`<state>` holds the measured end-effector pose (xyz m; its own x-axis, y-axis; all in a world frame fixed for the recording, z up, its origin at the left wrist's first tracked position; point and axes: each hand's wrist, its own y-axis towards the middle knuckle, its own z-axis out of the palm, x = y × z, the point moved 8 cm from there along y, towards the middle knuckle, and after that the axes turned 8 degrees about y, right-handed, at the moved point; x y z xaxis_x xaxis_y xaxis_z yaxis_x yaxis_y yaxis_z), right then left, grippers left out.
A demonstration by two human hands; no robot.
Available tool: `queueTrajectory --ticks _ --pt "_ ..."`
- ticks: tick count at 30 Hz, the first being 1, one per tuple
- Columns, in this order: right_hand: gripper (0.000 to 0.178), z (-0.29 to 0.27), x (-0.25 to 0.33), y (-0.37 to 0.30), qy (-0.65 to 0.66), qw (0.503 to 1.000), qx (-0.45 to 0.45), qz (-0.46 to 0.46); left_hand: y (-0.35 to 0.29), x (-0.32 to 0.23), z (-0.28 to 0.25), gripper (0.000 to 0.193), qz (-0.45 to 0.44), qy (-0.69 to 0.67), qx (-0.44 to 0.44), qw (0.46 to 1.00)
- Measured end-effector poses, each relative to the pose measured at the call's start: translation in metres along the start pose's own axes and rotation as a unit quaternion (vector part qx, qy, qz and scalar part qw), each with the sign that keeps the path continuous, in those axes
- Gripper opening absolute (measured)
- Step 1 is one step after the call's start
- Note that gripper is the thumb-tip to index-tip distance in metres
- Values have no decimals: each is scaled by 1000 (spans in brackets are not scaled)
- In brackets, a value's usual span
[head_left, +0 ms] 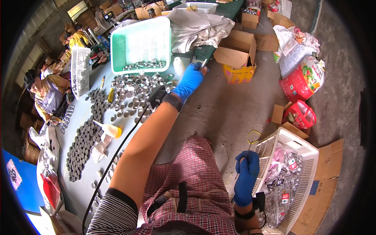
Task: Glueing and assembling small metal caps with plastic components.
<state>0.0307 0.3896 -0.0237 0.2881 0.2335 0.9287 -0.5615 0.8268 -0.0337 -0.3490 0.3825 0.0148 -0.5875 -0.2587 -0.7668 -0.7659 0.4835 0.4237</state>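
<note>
My left hand [190, 81], in a blue glove, reaches out past the table edge. Its fingers are closed around a small, pale, stick-like piece [203, 63] whose kind I cannot make out. A white bottle [179, 66] stands beside that wrist. Low on the right, my right hand [247, 176], also gloved in blue, pinches a thin dark rod, with a thin yellow loop [253, 136] just above the fingers. Many shiny round metal caps [135, 88] lie loose near my left forearm. Darker round pieces [83, 147] are laid close together farther left.
A green-white basket [169, 43] holds more caps. A white squeeze bottle [111, 130] lies on the table [84, 192]. Beside my right hand stands a white crate [309, 188] of clear plastic bottles. An open carton [239, 51] and red bags [299, 84] are on the floor. People sit across the table.
</note>
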Motion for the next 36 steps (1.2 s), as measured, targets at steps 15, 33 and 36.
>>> queueTrajectory --ticks 15,33,36 --pt "7 13 -2 -6 -52 995 23 -82 -153 4 -107 22 -250 -505 39 825" --pt "26 110 86 -64 -368 809 198 -414 -239 -38 -108 33 -260 -815 31 517" --pt "34 122 109 -67 -444 755 227 -427 -241 -37 -105 33 -273 -836 4 476"
